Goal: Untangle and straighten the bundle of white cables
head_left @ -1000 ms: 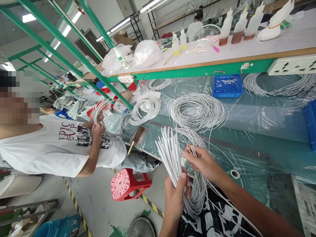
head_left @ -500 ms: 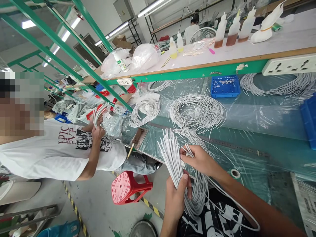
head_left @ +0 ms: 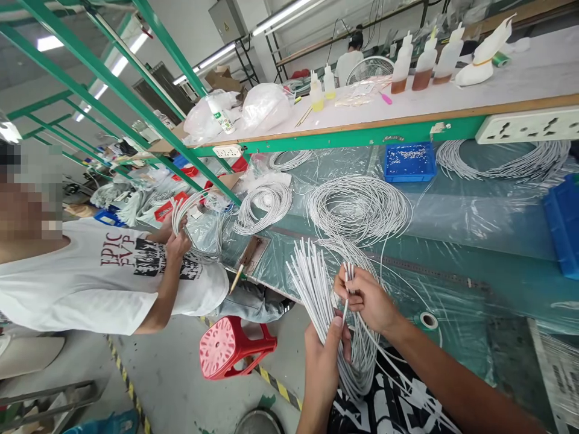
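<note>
My left hand is closed round a thick bundle of white cables, their cut ends fanned upward. The rest of the bundle bends down below the hand toward my lap. Just right of it, my right hand pinches a few white cable ends, which stick up above the fingers. One strand runs from that pinch down to the left hand. Behind both hands, a large loose coil of white cable lies on the bench, with strands trailing toward me.
A blue tray of tiny white parts stands at the back. A steel ruler and tape roll lie to the right. Left, a co-worker holds cables beside a red stool. Bottles stand on the shelf.
My right hand has curled its fingers more tightly, and the cable ends in it now stand more upright. The left hand keeps its hold on the bundle. The view has shifted slightly.
</note>
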`<state>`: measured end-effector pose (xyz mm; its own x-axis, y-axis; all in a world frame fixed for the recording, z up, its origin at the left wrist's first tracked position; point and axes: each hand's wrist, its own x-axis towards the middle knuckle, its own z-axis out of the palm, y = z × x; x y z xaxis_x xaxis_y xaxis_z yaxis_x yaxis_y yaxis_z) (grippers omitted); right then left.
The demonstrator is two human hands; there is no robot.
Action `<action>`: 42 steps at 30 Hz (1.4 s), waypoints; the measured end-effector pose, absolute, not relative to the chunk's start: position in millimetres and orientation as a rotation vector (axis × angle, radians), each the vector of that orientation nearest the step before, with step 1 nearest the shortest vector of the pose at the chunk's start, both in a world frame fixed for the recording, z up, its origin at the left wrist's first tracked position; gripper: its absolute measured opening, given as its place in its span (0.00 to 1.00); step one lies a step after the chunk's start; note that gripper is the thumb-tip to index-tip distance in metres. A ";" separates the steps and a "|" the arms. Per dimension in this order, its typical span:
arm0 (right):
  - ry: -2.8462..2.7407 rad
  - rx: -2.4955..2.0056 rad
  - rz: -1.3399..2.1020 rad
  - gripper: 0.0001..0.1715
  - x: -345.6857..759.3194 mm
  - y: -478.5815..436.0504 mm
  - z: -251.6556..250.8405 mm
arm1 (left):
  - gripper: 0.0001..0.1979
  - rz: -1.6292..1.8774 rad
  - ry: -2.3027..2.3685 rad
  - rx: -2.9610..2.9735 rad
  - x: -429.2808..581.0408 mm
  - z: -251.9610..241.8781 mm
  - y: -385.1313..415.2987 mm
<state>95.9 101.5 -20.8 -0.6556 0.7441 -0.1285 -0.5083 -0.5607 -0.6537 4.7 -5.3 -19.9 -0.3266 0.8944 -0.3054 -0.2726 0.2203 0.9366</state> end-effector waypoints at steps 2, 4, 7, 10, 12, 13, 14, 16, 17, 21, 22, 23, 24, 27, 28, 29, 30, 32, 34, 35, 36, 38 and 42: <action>-0.674 -0.498 2.251 0.13 91.3 99.8 -19.2 | 0.19 1.342 1.438 0.651 8.0 -18.2 -4.6; -0.674 -0.523 2.244 0.15 87.7 97.5 -18.3 | 0.21 1.335 1.467 0.665 10.9 -16.0 -3.8; -0.760 -0.574 2.176 0.17 85.7 90.1 -18.1 | 0.21 1.347 1.475 0.666 12.3 -15.0 -3.4; -0.912 -0.641 2.130 0.19 85.3 77.5 -18.4 | 0.21 1.390 1.464 0.640 11.4 -18.1 -4.3; -0.996 -0.705 2.100 0.22 83.5 68.5 -19.2 | 0.21 1.430 1.476 0.602 10.3 -21.5 -5.2; -1.017 -0.732 2.076 0.23 81.9 64.6 -19.7 | 0.20 1.440 1.489 0.578 9.5 -23.1 -5.6; -1.022 -0.756 2.042 0.25 79.8 61.6 -20.3 | 0.20 1.444 1.502 0.557 8.6 -24.5 -6.0; -1.008 -0.774 1.974 0.27 75.0 59.0 -21.7 | 0.21 1.428 1.515 0.529 6.4 -26.5 -6.6; -1.001 -0.774 1.957 0.28 72.6 59.4 -22.3 | 0.21 1.421 1.519 0.519 5.3 -27.2 -6.8; -0.826 -0.658 2.004 0.27 65.1 67.9 -24.5 | 0.23 1.453 1.502 0.492 4.3 -28.9 -6.9; -0.765 -0.619 2.018 0.26 63.6 69.7 -25.1 | 0.23 1.476 1.491 0.484 5.3 -29.3 -6.4; -0.719 -0.587 2.019 0.26 62.2 70.8 -25.5 | 0.23 1.502 1.474 0.480 6.6 -29.6 -5.5; -0.696 -0.571 2.005 0.25 60.9 71.0 -25.9 | 0.24 1.526 1.460 0.476 7.8 -30.0 -4.3; -0.687 -0.562 1.936 0.26 59.7 71.0 -25.4 | 0.25 1.535 1.464 0.469 7.8 -30.4 1.0; -0.664 -0.552 1.927 0.25 61.2 72.7 -24.0 | 0.25 1.513 1.465 0.473 5.6 -30.3 2.8; -0.635 -0.533 1.927 0.25 64.2 76.0 -21.7 | 0.26 1.490 1.459 0.466 2.1 -30.2 4.4; -0.608 -0.507 1.930 0.25 68.5 81.2 -18.3 | 0.26 1.480 1.450 0.455 -2.3 -30.0 5.4; -0.581 -0.470 1.904 0.25 80.9 96.1 -8.1 | 0.26 1.528 1.433 0.483 -12.2 -29.8 5.3; -0.594 -0.474 1.778 0.26 94.7 112.8 4.2 | 0.25 1.589 1.429 0.554 -20.1 -30.9 2.7; -0.605 -0.495 1.668 0.26 100.6 120.0 9.7 | 0.24 1.603 1.424 0.579 -22.3 -32.1 1.1; -0.616 -0.528 1.534 0.25 105.1 125.7 14.1 | 0.24 1.604 1.403 0.576 -23.3 -33.9 -0.4; -0.673 -0.622 1.224 0.24 109.3 132.8 17.9 | 0.24 1.602 1.323 0.490 -23.9 -38.6 -1.3; -0.941 -0.886 0.790 0.23 116.5 145.3 12.0 | 0.25 1.654 1.255 0.415 -46.5 -42.1 5.8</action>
